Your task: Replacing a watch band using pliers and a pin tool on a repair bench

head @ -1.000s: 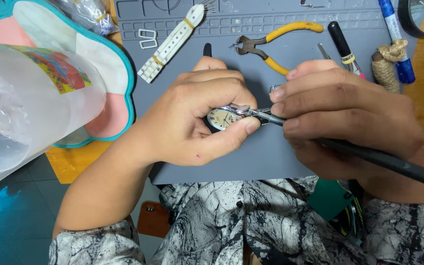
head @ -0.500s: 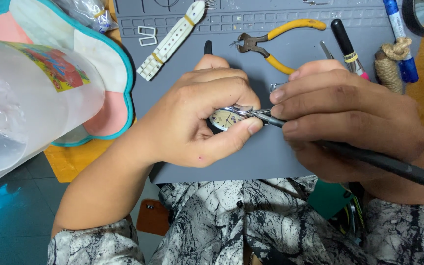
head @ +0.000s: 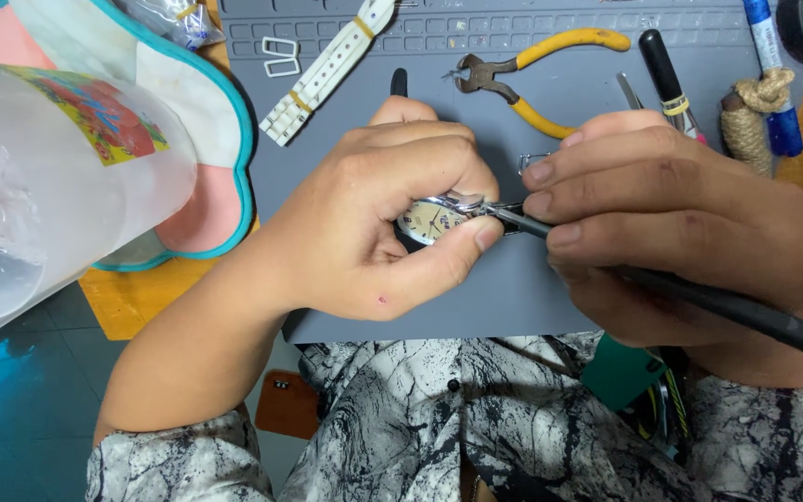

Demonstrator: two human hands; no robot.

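1. My left hand [head: 374, 223] is clenched around a small round silver watch case with a cream dial [head: 431, 219], thumb under its edge, at the middle of the frame.
2. My right hand [head: 671, 214] pinches a slim black-handled tool [head: 717, 302], its metal tip touching the case's right edge.
3. I judge the case light, hard, slick and easily scratched on the glass; best held by the rim.
4. It sits above a grey rubber work mat [head: 532, 288]; yellow-handled pliers [head: 532, 70] and a white watch strap [head: 327, 70] lie towards the top.
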